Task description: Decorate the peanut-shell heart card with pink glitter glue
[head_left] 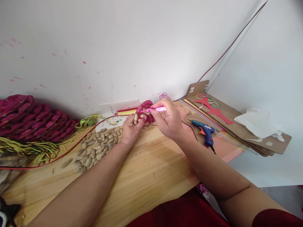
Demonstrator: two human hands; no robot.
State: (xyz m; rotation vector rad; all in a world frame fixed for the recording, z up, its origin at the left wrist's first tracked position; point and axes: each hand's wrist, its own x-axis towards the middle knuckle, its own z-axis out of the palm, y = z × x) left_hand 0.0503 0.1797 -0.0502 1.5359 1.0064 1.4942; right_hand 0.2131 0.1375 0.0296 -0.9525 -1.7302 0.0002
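My left hand (132,128) is closed around a ring of peanuts (147,104), held a little above the wooden table. Part of the ring is coloured magenta, while the peanuts near my left fingers are still plain tan. My right hand (169,119) pinches a slim pink paintbrush (161,109), its tip against or very close to the ring. The tip is too small to make out clearly. Loose unpainted peanuts (98,146) lie spread out beside my left wrist.
Magenta peanut rings (35,118) with yellow-green yarn (30,148) are stacked at left. A red cord (68,151) crosses the table (142,183). At right lie a blue glue gun (206,131), cardboard (239,135), red cutouts (217,112) and white tissue (259,121). The wall stands close behind.
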